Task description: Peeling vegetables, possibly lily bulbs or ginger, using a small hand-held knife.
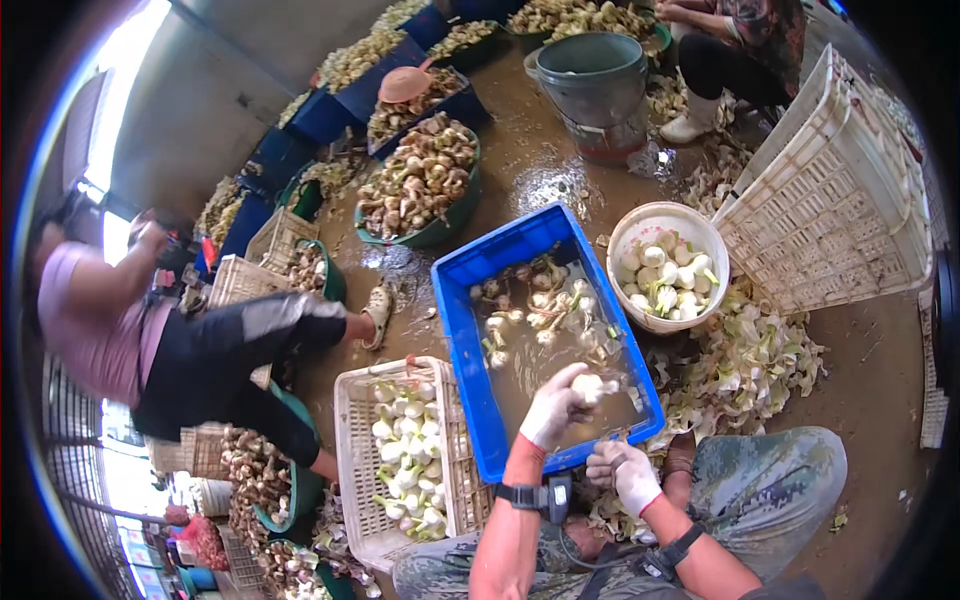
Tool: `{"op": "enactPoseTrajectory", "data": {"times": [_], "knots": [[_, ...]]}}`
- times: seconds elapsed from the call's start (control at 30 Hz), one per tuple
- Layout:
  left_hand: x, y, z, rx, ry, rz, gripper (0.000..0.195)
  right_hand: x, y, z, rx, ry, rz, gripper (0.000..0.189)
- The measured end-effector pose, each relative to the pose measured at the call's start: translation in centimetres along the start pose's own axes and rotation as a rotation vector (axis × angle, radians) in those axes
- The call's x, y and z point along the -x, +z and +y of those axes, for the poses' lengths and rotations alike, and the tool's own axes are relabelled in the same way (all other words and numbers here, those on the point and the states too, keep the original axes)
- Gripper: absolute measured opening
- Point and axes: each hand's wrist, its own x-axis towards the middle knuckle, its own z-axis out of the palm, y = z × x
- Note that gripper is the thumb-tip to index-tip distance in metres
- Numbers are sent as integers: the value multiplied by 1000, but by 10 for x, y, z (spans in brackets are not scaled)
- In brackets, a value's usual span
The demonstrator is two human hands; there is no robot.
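My left hand, in a whitish glove, holds a peeled garlic bulb above the near part of a blue plastic tub. Muddy water fills the tub, and unpeeled bulbs with roots lie in its far half. My right hand, gloved too, is closed by the tub's near right corner; whether it pinches anything is too small to tell. To the left of the tub, a white plastic crate holds peeled bulbs with green stems. A round white bucket of peeled bulbs touches the tub's right side.
Peeled skins are heaped on the wet floor at right, below stacked white crates. Ahead are a grey bucket and a green basin of unpeeled garlic. One person strides at left; another person sits at upper right.
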Motion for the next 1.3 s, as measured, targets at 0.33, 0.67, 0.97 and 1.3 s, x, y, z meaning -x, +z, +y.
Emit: {"op": "enactPoseTrajectory", "data": {"times": [0.33, 0.67, 0.97, 1.3], "knots": [[126, 20, -63, -492, 346, 49, 52, 39, 4, 4, -205, -253, -334, 31], [175, 51, -76, -963, 503, 185, 67, 51, 2, 10, 127, -436, -29, 29], [162, 66, -111, -976, 595, 445, 52, 39, 8, 12, 3, -444, 84, 37], [151, 75, -118, -919, 644, 498, 53, 32, 2, 11, -68, -462, 141, 38]]}}
